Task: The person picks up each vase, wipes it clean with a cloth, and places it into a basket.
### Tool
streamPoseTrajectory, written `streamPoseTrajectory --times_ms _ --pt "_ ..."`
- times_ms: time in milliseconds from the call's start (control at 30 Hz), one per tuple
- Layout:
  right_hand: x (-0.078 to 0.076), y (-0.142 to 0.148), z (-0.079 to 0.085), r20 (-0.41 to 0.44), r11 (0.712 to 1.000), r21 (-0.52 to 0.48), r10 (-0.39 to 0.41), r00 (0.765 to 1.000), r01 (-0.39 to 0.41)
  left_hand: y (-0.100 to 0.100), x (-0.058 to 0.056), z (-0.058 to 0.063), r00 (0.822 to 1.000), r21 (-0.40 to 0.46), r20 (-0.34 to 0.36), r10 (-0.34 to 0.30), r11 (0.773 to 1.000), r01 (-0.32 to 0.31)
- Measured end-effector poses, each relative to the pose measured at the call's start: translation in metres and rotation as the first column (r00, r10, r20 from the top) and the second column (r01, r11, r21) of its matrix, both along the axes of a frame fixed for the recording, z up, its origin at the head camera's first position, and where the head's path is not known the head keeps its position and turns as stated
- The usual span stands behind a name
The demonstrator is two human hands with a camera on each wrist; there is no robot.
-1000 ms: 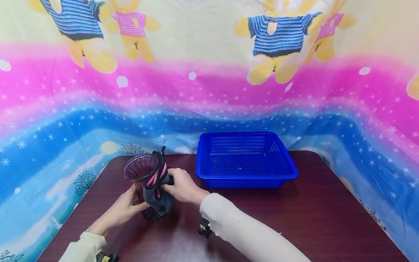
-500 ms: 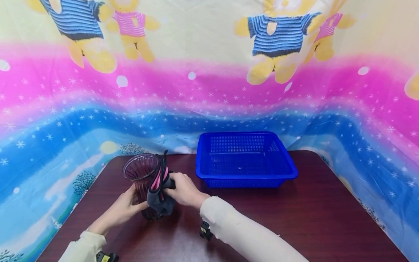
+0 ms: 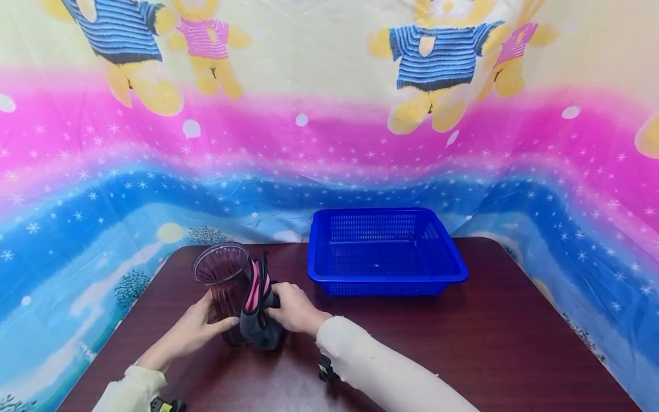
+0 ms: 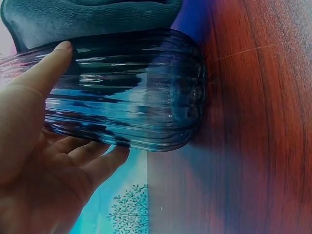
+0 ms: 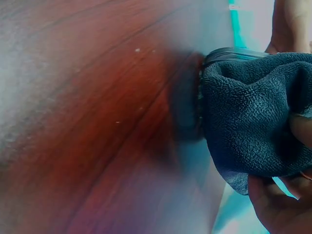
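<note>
A ribbed, purple-tinted glass vase (image 3: 226,294) with a flared rim stands upright on the dark red-brown table (image 3: 391,349). My left hand (image 3: 187,332) grips its side, thumb in front and fingers round the far side. In the left wrist view the vase (image 4: 131,102) shows its lower body near the wood. My right hand (image 3: 296,309) holds a grey cleaning cloth (image 3: 259,332) with a pink layer and black edging, bunched against the vase's right side. Seen from the right wrist, the plush cloth (image 5: 248,112) covers most of the vase's lower part.
A blue plastic basket (image 3: 388,289) with perforated walls stands at the back of the table, right of the hands. Behind hangs a printed curtain (image 3: 309,149) with bears and snowflakes. A small black device (image 3: 326,369) sits at the right wrist.
My right hand has moved the cloth down and slightly right along the vase's side, uncovering more of the rim. The left hand and the vase hold nearly the same place.
</note>
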State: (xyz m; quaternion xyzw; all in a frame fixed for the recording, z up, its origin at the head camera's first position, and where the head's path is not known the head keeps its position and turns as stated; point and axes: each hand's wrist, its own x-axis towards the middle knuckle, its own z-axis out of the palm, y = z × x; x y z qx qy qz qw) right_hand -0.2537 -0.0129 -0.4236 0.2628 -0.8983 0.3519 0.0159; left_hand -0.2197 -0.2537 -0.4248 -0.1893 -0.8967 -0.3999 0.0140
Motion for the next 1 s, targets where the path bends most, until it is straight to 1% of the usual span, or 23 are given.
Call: streamPoseTrajectory --times_ms 200,333,500,633,767,1000 --pt "0.002 0.002 -0.012 0.022 0.999 0.037 -0.026 0.999 0.025 0.0 0.0 -0.001 0.999 0.016 0.037 0.023 1.0 -0.024" --pt "0.003 0.003 -0.019 0.037 0.999 0.038 -0.034 0.999 0.033 0.001 0.0 -0.002 0.999 0.015 0.042 0.027 0.999 -0.028" --pt "0.003 0.005 -0.023 0.035 0.998 0.053 -0.035 0.999 0.033 0.001 0.001 -0.002 0.999 0.013 0.041 0.013 1.0 -0.014" --pt "0.002 0.006 -0.027 0.033 0.998 0.057 -0.038 0.999 0.036 0.001 0.0 -0.002 0.998 -0.005 0.047 0.03 1.0 -0.03" --pt "0.002 0.006 -0.029 0.031 0.998 0.055 -0.041 0.999 0.039 0.001 0.0 -0.002 0.998 -0.002 0.057 0.035 0.999 -0.035" --pt "-0.001 0.005 -0.028 0.032 0.998 0.052 -0.032 0.999 0.03 0.0 -0.002 -0.003 0.999 -0.004 0.023 0.031 1.0 -0.031"
